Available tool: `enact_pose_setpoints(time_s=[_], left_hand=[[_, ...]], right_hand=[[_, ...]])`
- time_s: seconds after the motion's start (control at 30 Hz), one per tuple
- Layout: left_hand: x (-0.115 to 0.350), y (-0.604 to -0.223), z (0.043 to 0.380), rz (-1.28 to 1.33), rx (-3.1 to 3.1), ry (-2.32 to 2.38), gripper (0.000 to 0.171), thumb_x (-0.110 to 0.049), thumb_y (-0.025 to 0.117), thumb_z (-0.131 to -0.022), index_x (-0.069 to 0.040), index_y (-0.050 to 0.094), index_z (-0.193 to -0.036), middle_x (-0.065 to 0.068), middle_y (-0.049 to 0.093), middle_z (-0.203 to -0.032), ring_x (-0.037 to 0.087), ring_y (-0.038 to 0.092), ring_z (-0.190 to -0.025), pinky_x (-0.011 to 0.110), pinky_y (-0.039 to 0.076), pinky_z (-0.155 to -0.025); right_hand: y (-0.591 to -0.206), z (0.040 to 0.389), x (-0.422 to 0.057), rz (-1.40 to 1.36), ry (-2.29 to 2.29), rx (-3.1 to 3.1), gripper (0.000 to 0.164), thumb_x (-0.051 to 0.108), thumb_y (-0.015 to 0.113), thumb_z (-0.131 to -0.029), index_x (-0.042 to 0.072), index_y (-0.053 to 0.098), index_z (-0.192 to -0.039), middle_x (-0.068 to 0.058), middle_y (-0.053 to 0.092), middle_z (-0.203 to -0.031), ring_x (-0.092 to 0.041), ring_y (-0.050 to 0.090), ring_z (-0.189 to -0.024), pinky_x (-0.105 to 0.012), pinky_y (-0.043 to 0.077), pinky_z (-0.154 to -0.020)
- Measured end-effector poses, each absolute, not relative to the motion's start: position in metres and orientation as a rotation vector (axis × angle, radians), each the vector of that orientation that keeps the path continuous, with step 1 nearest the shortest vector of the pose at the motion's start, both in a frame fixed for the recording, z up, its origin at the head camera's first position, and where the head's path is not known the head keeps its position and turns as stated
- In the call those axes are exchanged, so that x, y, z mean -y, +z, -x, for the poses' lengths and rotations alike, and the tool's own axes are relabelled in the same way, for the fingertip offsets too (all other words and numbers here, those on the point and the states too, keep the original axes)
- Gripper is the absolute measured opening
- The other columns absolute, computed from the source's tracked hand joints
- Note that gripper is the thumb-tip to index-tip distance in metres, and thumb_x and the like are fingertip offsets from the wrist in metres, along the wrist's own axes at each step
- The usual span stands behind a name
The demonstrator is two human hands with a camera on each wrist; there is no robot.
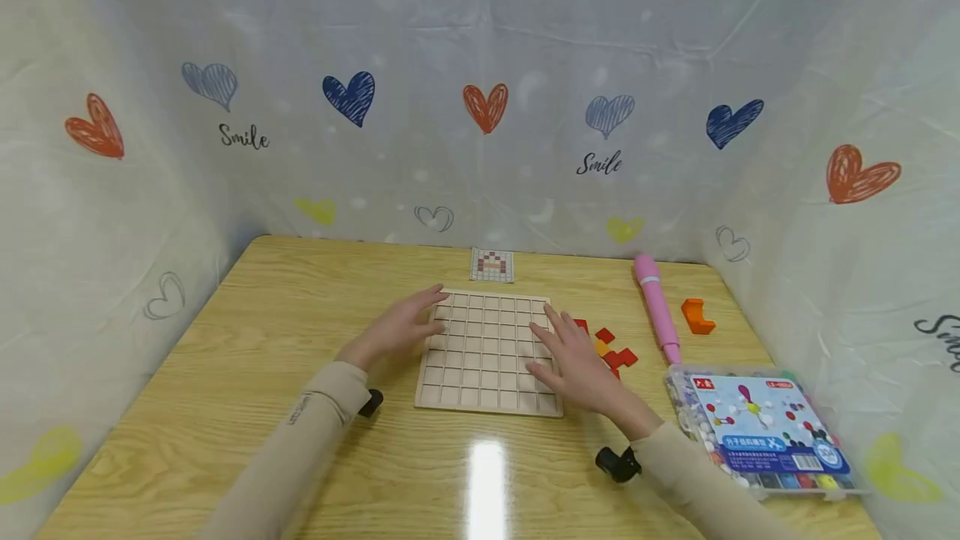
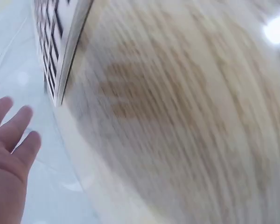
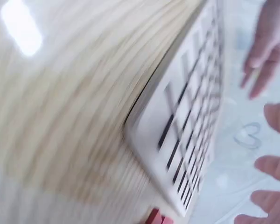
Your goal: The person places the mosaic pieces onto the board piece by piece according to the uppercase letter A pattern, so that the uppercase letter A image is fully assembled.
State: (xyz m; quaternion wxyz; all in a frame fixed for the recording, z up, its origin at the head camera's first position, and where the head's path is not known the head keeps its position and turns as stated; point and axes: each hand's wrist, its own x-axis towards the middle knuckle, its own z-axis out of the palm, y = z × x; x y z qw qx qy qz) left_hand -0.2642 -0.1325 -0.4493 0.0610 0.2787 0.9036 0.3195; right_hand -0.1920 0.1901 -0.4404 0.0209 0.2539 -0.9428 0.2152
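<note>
A square wooden grid board (image 1: 483,357) lies on the table in the middle of the head view, its cells bare. My left hand (image 1: 397,327) is at its left edge, fingers spread and reaching over the far left corner. On the other side my right hand (image 1: 576,363) hovers at the right edge, fingertips above the right-hand cells. Both hands hold nothing. Right beside the right hand lie several red square tiles (image 1: 622,358) and an orange tile (image 1: 602,347), partly hidden by it. In the right wrist view the board's near corner (image 3: 140,123) shows close up.
Behind the board lies a small pattern card (image 1: 492,265) with a pixel design. At the right are a pink stick-shaped object (image 1: 657,307), an orange plastic piece (image 1: 698,317) and a clear box (image 1: 772,432) with a molecule-model label. A printed curtain (image 1: 420,165) surrounds the table.
</note>
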Motion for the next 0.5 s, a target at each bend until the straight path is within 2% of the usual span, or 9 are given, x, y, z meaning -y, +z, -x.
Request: enact_pose_setpoints(time_s=[0.13, 0.27, 0.5], left_hand=[[0.139, -0.456, 0.267, -0.702, -2.652, 1.15, 0.057, -0.013, 0.066, -0.093, 0.001, 0.044, -0.144, 0.021, 0.032, -0.154, 0.041, 0.029, -0.141, 0.055, 0.022, -0.117], [0.142, -0.463, 0.269, -0.636, -2.614, 1.207, 0.052, -0.011, 0.068, -0.091, 0.003, 0.05, -0.138, 0.021, 0.038, -0.151, 0.041, 0.032, -0.14, 0.054, 0.023, -0.117], [0.147, -0.469, 0.271, -0.566, -2.632, 1.184, 0.033, -0.01, 0.071, -0.089, 0.0, 0.064, -0.12, 0.019, 0.042, -0.149, 0.04, 0.032, -0.14, 0.052, 0.025, -0.117]], right_hand=[[-0.438, 0.177, -0.192, -0.631, 1.019, 2.886, 0.057, 0.036, 0.061, -0.097, 0.004, 0.049, -0.142, -0.017, 0.027, -0.158, -0.041, 0.026, -0.143, -0.065, 0.032, -0.108], [-0.436, 0.164, -0.197, -0.514, 1.235, 2.834, 0.051, 0.037, 0.059, -0.098, 0.009, 0.052, -0.14, -0.013, 0.034, -0.155, -0.038, 0.034, -0.139, -0.063, 0.04, -0.103], [-0.429, 0.148, -0.208, -0.399, 1.321, 2.764, 0.045, 0.034, 0.058, -0.099, 0.009, 0.056, -0.137, -0.01, 0.041, -0.151, -0.038, 0.034, -0.14, -0.067, 0.033, -0.105]])
